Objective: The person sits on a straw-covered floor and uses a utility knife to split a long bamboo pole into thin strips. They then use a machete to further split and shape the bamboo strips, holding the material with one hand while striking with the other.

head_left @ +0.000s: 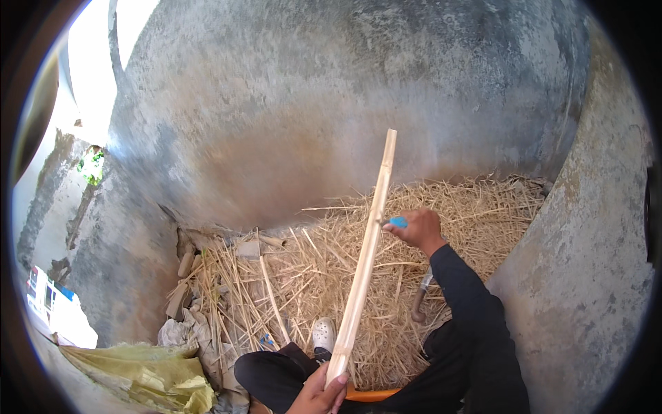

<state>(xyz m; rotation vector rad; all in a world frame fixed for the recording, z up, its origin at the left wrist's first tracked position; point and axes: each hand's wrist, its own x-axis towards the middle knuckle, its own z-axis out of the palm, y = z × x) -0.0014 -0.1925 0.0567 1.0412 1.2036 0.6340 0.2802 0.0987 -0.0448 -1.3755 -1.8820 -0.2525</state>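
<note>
Bamboo strip (362, 279), long, pale, straight

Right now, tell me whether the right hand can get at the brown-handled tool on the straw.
Probably not yet: the right hand holds a blue tool at the bamboo strip, though the brown-handled tool lies nearby, its handle uncovered.

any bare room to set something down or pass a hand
Passing a hand: probably the gap between the long pale bamboo strip and black right sleeve, above straw-coloured shavings. Setting down: no clearly bare floor shows. Crowded: lower left, around the crumpled yellow-green sack.
</note>
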